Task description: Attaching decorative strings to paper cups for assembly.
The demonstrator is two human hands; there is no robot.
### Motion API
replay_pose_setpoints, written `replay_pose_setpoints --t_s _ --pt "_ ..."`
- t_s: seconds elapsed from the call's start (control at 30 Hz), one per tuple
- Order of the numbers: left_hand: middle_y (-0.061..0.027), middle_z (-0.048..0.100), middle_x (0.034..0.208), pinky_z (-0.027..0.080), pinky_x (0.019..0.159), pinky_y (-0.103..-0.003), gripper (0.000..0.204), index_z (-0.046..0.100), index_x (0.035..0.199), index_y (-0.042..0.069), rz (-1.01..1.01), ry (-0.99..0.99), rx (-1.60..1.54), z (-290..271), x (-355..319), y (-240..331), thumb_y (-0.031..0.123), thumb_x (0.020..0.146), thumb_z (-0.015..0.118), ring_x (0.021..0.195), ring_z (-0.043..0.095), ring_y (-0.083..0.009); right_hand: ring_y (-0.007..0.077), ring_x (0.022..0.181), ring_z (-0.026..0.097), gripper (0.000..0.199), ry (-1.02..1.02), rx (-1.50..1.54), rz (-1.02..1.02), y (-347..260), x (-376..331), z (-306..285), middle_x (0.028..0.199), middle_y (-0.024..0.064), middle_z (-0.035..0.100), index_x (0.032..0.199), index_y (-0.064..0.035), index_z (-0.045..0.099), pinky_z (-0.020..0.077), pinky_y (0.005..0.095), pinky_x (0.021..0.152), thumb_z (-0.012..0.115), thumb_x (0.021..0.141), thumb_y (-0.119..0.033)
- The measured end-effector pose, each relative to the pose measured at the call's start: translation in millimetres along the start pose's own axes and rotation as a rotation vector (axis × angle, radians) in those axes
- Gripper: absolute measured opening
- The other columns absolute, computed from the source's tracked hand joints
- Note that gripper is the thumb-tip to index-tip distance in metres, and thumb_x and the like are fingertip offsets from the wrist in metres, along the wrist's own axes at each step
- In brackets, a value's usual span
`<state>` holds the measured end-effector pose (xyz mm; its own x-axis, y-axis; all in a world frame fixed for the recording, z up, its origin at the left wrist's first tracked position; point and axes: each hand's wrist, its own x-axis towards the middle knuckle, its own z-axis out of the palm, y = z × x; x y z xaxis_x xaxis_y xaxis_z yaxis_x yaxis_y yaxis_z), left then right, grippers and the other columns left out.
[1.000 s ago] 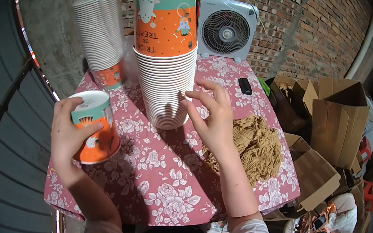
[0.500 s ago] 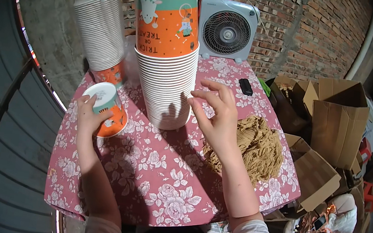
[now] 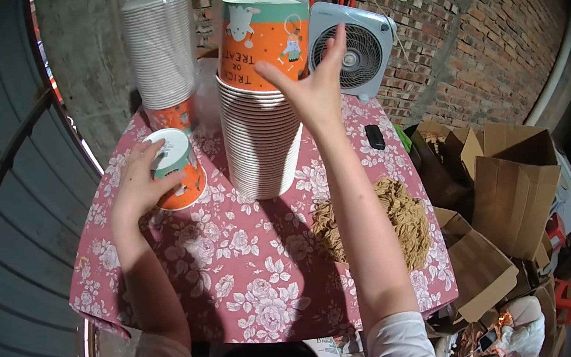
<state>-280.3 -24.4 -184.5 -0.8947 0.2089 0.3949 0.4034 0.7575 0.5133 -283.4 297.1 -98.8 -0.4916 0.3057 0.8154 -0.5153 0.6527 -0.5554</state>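
Note:
A tall stack of paper cups stands upside down on the table, white rims showing one above another. Its top cup is orange and green with cartoon prints. My right hand is raised beside that cup, fingers and thumb spread, holding nothing; the thumb overlaps the cup's front, and I cannot tell whether it touches. To the left of the stack, a single paper cup sits base up and tilted. My left hand curls around its near side, with fingers at the base edge and thumb across the front.
Plastic-wrapped cup stacks stand behind on the left. A grey box fan is at the back by the brick wall. Tan string lies heaped at right, near a small black object. Cardboard boxes crowd beyond the table's right edge.
My right hand has risen from beside the lower stack to its top cup, with the fingers spreading wider. My left hand remains on the single cup.

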Motion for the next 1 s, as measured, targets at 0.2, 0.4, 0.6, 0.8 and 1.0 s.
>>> replay_pose_setpoints --t_s 0.2,0.4,0.6,0.8,1.0 --pt "-0.0219 0.064 0.134 0.048 0.106 -0.038 0.083 0.049 0.149 0.002 -0.037 -0.437 -0.195 -24 -20 3 0.031 0.081 0.088 0.123 0.062 -0.0305 0.0437 0.147 0.037 0.153 -0.073 0.061 0.016 1 25 27 0.156 0.0382 0.028 0.16 0.0086 0.001 0.0357 0.047 0.12 0.096 0.06 -0.058" --pt "-0.0216 0.066 0.13 0.05 0.101 -0.037 0.084 0.047 0.149 0.0 -0.042 -0.292 -0.23 -46 -35 10 0.028 0.082 0.088 0.116 0.065 -0.0293 0.0398 0.141 0.047 0.144 -0.022 0.044 -0.018 -4 36 34 0.15 0.0356 0.038 0.16 0.0076 0.009 0.041 0.0454 0.116 0.095 0.062 -0.056" --pt "-0.0231 0.066 0.131 0.049 0.102 -0.04 0.085 0.047 0.149 0.0 -0.054 -0.246 -0.297 -61 -48 6 0.034 0.082 0.086 0.117 0.065 -0.0315 0.0361 0.13 0.057 0.133 0.031 0.026 0.004 -10 46 38 0.141 0.0308 0.05 0.154 0.0059 0.018 0.0477 0.0429 0.11 0.098 0.062 -0.047" --pt "-0.0241 0.065 0.132 0.048 0.104 -0.041 0.085 0.049 0.148 -0.001 0.029 -0.213 -0.243 -64 -51 10 0.037 0.082 0.086 0.121 0.064 -0.0341 0.0372 0.131 0.056 0.137 0.071 -0.008 -0.028 -15 60 38 0.142 0.0317 0.048 0.156 0.0055 0.014 0.0463 0.0431 0.111 0.098 0.061 -0.048" --pt "-0.0262 0.065 0.132 0.05 0.103 -0.041 0.083 0.05 0.146 -0.003 0.105 -0.204 -0.257 -57 -50 9 0.038 0.083 0.084 0.121 0.065 -0.0353 0.035 0.132 0.054 0.13 0.169 0.058 -0.14 -30 89 30 0.143 0.0296 0.047 0.153 0.0093 0.018 0.0451 0.0418 0.111 0.097 0.066 -0.048"
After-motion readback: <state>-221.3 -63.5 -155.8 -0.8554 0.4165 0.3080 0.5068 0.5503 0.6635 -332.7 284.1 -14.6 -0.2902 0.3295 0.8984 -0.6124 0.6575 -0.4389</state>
